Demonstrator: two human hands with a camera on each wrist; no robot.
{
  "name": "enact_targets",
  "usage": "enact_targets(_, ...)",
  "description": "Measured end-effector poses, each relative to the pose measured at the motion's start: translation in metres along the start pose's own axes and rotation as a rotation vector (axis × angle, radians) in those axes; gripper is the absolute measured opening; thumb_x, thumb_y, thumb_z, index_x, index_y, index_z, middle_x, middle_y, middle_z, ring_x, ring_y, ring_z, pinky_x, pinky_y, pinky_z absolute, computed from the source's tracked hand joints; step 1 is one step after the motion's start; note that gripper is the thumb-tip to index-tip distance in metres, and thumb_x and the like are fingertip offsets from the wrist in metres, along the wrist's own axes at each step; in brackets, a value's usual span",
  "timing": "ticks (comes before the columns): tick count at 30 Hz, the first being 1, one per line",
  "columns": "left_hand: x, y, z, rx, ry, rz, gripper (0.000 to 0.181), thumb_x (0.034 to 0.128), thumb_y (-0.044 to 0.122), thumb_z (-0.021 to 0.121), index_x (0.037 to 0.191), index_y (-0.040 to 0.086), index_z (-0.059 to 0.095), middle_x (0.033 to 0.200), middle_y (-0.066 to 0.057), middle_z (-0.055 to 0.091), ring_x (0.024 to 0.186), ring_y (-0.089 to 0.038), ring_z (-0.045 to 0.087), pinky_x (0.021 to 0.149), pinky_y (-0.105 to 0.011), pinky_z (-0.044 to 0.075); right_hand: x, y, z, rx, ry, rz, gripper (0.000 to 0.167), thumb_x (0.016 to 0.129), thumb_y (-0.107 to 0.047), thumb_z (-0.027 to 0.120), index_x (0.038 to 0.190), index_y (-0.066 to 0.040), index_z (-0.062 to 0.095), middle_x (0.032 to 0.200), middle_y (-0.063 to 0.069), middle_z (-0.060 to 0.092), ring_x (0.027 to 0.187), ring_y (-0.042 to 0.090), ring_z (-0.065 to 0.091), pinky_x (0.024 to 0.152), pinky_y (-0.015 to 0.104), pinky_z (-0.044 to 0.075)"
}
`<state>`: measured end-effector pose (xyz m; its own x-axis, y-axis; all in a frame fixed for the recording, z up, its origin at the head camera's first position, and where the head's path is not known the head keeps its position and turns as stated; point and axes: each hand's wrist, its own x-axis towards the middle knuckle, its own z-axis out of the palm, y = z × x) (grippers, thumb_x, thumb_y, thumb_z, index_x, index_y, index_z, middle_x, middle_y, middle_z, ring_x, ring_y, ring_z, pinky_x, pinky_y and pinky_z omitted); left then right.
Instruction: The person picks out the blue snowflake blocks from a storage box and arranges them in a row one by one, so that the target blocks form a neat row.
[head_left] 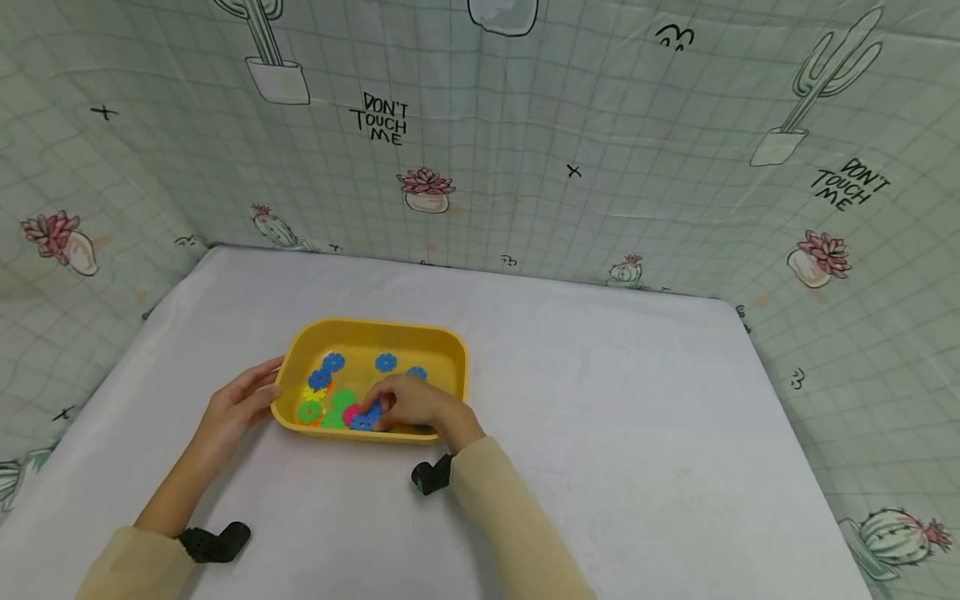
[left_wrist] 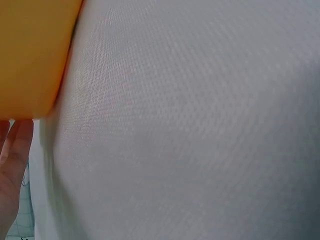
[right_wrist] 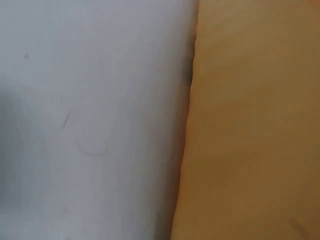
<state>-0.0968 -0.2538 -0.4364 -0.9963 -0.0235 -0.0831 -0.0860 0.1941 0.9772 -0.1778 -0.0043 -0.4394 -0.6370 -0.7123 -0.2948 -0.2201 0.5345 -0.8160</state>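
Observation:
A yellow tray [head_left: 390,325] holds blue, green, yellow and pink flower-shaped pieces, such as a blue piece [head_left: 386,362] and a green piece [head_left: 309,411]. My left hand [head_left: 238,404] touches the tray's left end with its fingers fairly straight; the left wrist view has those fingers [left_wrist: 17,145] against the tray wall [left_wrist: 32,60]. Inside the tray, my right hand [head_left: 412,402] reaches down with bent fingers and thumb at some blue pieces [head_left: 363,422] near the front wall. Whether it pinches one is hidden. The right wrist view has only the tray's side [right_wrist: 255,120] and the cloth.
The tray stands on a white-covered table [head_left: 600,417], left of its middle. Behind and at both sides hangs a pale green checked cloth [head_left: 510,125] with plant drawings. A black wrist device [head_left: 217,543] is on the left wrist, another [head_left: 432,477] on the right.

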Motion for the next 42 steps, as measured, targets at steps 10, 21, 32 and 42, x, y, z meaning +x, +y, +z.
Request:
enact_targets(10,0.001,-0.003,0.001,-0.034,-0.013,-0.008,0.054,0.0962,0.024,0.050,0.141,-0.001,0.034,0.107,0.030,0.053,0.097,0.013,0.054,0.076,-0.009,0.048,0.000,0.002,0.001,-0.131,-0.024,0.007,0.016,0.080,-0.001,0.069,0.088,-0.015,0.068,0.080,-0.002,0.044,0.078,0.010,0.041,0.066,0.017,0.035)
enact_targets(21,0.001,-0.003,-0.003,0.001,-0.008,-0.009,0.054,0.0967,0.024,0.049,0.142,0.000,0.033,0.107,0.031,0.050,0.097,0.015,0.053,0.076,-0.009,0.047,0.003,-0.001,0.003,-0.172,-0.014,-0.014,0.015,0.079,-0.002,0.070,0.088,-0.013,0.065,0.079,-0.002,0.044,0.076,0.009,0.041,0.064,0.016,0.036)
enact_targets(32,-0.001,-0.003,-0.004,0.003,-0.012,-0.014,0.055,0.0966,0.026,0.049,0.143,0.001,0.032,0.107,0.032,0.050,0.097,0.016,0.052,0.075,-0.008,0.047,0.001,-0.004,0.003,-0.221,0.027,-0.037,0.012,0.080,-0.005,0.071,0.087,-0.012,0.063,0.074,-0.002,0.046,0.070,0.008,0.042,0.063,0.015,0.036)
enact_targets(42,-0.001,-0.002,-0.002,0.023,-0.013,0.011,0.052,0.0970,0.023,0.048,0.142,0.002,0.034,0.105,0.032,0.051,0.095,0.015,0.053,0.074,-0.009,0.047,-0.007,-0.005,-0.006,-0.134,0.091,-0.030,0.003,0.086,-0.009,0.064,0.088,-0.009,0.067,0.066,-0.003,0.051,0.061,0.006,0.044,0.060,0.013,0.038)
